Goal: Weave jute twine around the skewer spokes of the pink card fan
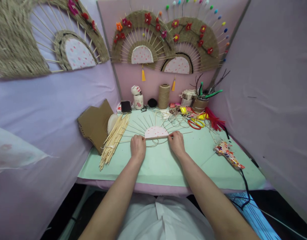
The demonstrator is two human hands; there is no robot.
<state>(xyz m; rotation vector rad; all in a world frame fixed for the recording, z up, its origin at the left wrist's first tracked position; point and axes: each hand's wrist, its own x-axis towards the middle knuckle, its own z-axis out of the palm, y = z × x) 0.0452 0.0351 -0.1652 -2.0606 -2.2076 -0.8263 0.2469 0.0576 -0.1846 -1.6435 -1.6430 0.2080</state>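
- Two hands: the left hand (138, 146) pinches the left corner of one small fan (156, 132), thumb against fingers; the right hand (177, 144) pinches its right corner.
- The fan lies at the middle of the one table (158, 166), flat edge toward the person, thin ribs spreading away; too many cross the loose twine (177, 117) to count.
- Three big fans: two on the back wall (142, 55) (178, 65), overlapping, and one on the left (79, 55), cut off by the view's edge.
- Two yellow tassels (143, 75) (173, 85) hang below the back pair.
- One bundle of pale, straight sticks (114, 141), uncounted, partly hiding one white disc (111, 122) beside one brown, corrugated cardboard (93, 125).
- One ribbed spool (164, 96), upright, wound with coarse twine.
- One glue gun (230, 156), flower-patterned, right of the right hand; its black cord (245, 183) drops over the edge.
- Red and yellow scissor handles (195, 124); the blades are hard to make out.
- Fuzzy red stems (215, 120), bunched.
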